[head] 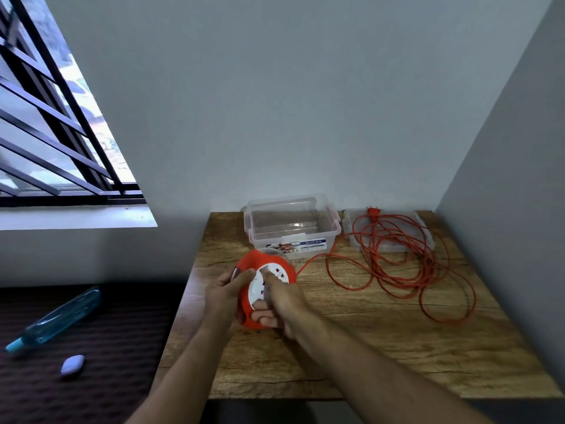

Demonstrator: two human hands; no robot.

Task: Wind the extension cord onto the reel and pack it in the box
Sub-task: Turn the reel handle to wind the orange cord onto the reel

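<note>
Here, from the head view, I hold the reel (265,283) lifted a little above the worktop (351,356), its white socket face turned up toward me. My left hand (224,296) grips the red rim from the left side, with the thumb over the front edge and the other fingers (263,317) curled under the bottom, so it is clamped on the reel. My right hand (282,296) lies across the white face, with one finger pressed into the centre part; I judge it is there to turn the centre, but how the other fingers of this hand are bent I cannot tell, because the picture is blurred there.

The extension cord (397,264) leaves the reel on the far right side of my fingers and runs away to the right, where it lies in loose, overlapping loops on the worktop. Almost all of it is not yet wound. Its plug (372,212) rests at the far end, on a flat clear lid (354,234), well apart from both hands.

The box (292,226) stands open directly beyond my fingers, just behind the reel.

For the winding, I think the important thing is that the cord comes in from the right and far side, so my right hand is the nearer one to guide it.
</note>
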